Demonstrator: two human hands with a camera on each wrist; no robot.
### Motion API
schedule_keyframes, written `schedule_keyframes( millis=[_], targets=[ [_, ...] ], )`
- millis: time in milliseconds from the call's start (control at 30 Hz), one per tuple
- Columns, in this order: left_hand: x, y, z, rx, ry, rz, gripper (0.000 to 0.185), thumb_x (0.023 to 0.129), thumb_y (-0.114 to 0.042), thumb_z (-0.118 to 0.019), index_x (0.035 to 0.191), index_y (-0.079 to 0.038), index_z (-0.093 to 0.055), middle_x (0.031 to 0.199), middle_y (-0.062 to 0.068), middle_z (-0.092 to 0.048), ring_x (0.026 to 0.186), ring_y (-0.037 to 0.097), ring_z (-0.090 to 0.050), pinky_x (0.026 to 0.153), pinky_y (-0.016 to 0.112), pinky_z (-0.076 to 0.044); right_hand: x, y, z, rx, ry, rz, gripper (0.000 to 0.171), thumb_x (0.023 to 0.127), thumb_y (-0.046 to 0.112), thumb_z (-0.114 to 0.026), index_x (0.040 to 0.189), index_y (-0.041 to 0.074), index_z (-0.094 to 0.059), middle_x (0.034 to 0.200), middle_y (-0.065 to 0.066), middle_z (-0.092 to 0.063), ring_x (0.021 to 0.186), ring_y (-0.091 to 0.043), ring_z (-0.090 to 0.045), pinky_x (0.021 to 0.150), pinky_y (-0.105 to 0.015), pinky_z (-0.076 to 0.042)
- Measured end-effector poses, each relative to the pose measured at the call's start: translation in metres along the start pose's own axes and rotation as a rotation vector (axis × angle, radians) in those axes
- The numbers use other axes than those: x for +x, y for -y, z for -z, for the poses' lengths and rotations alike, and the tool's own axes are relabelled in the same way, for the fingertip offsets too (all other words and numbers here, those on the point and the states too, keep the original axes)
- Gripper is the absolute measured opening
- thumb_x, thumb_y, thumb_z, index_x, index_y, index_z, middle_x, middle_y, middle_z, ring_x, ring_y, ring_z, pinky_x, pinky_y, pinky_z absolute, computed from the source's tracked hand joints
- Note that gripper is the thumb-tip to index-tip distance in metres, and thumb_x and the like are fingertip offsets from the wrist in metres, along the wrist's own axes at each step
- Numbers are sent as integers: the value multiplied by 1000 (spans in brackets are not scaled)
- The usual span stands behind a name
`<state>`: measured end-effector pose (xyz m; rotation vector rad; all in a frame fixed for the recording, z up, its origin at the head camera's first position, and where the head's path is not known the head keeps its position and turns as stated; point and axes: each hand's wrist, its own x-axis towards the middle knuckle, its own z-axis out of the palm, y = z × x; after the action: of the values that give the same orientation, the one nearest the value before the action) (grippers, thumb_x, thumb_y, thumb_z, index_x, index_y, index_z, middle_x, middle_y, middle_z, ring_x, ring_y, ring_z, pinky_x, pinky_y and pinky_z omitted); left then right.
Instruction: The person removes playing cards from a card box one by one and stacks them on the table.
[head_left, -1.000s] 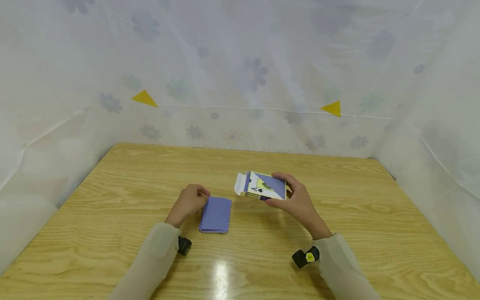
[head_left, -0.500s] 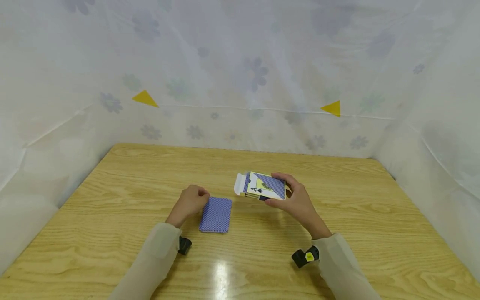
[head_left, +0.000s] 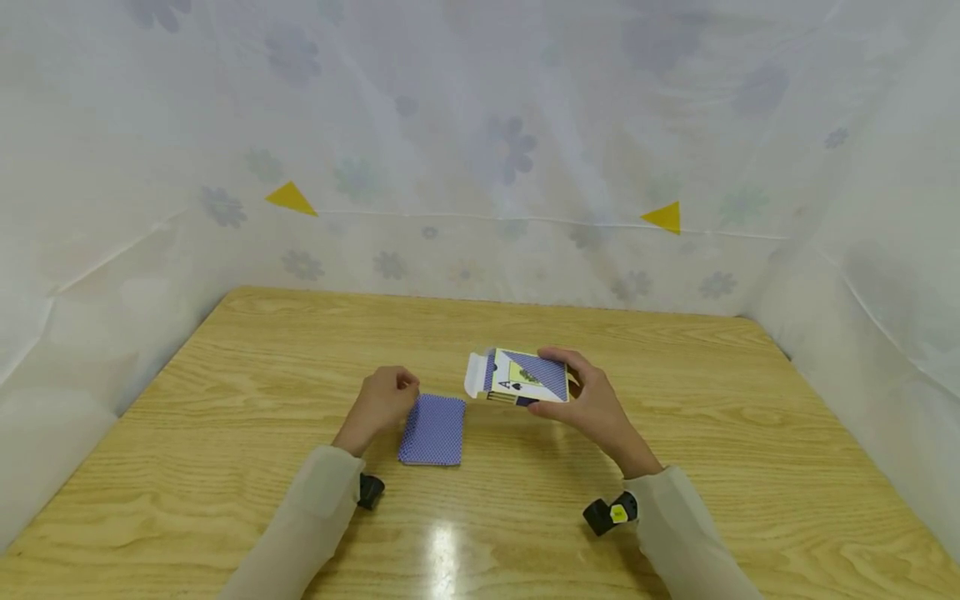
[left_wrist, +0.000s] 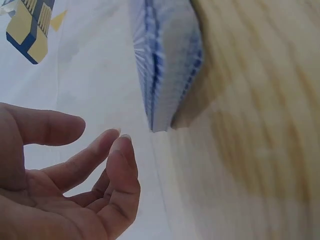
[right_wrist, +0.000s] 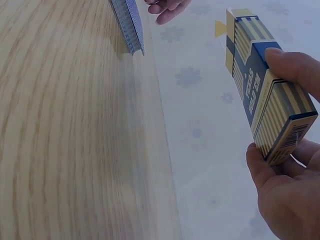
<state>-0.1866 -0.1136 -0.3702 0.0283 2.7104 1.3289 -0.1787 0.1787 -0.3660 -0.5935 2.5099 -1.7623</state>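
Note:
My right hand (head_left: 596,408) holds a playing-card box (head_left: 528,377) above the table, thumb and fingers on its long sides. The box's white end flap (head_left: 475,375) hangs out toward the left, and its upper face carries an ace of spades. Below and left of the box, a deck of playing cards (head_left: 432,429) lies with its blue patterned backs up, stacked nearly square. Beside the deck's far left corner is my left hand (head_left: 378,408). The left wrist view shows its fingers (left_wrist: 122,170) loosely bent, thumb apart from them, nothing between them and a gap to the deck.
A wooden table (head_left: 675,367) carries the deck. Pale flowered sheeting (head_left: 465,150) rises behind the table and on both sides, with two yellow triangles on it. A small black camera (head_left: 611,513) is worn at each wrist.
The card box has moved slightly left and down and turned a little in my right hand. The deck's stepped near edge looks more even. My left hand has barely moved.

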Motion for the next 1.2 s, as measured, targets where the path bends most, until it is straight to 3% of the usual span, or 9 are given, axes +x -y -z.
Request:
schedule_keyframes(
  millis=[167,333,600,833,1067,1200],
  targets=[
    [-5,-11,1,-45,-38,-24,30,93,-13,-48,115,4,-60,98,16,-62,74,20,-56,57,26,-44,0,-1,-1,-5,5,1,70,76,5,-79,137,8,-46,141,-14,-41,117,-26,-46,86,-13,-45],
    [-9,-24,-5,-96,-40,-50,30,95,-20,-53,116,-1,-61,102,14,-64,84,21,-60,66,29,-48,0,1,-2,3,12,-7,70,75,4,-79,137,10,-47,141,-13,-42,117,-24,-46,86,-13,-46],
    [-16,-39,-20,-246,58,-60,29,95,-21,-58,114,0,-61,95,13,-64,82,25,-63,69,33,-51,0,2,-7,12,32,6,70,73,5,-81,136,10,-48,139,-13,-44,117,-26,-47,87,-14,-46],
    [-16,-40,-30,-340,139,-33,31,94,-20,-61,116,2,-59,93,13,-63,79,24,-63,67,30,-50,0,2,-12,2,52,41,69,75,6,-80,136,10,-48,139,-13,-45,116,-26,-47,89,-17,-47],
    [-15,-38,-30,-418,224,-44,30,95,-11,-57,119,6,-57,91,13,-66,69,16,-59,65,27,-49,-1,4,-13,-7,56,59,70,74,5,-80,136,8,-47,138,-16,-44,115,-24,-48,90,-17,-46],
    [-15,-37,-27,-453,226,-45,27,94,-6,-55,117,9,-57,87,12,-67,66,13,-60,65,29,-52,-1,4,-12,-4,52,58,70,74,5,-80,136,9,-48,138,-16,-44,114,-24,-47,90,-16,-45]
  ],
)
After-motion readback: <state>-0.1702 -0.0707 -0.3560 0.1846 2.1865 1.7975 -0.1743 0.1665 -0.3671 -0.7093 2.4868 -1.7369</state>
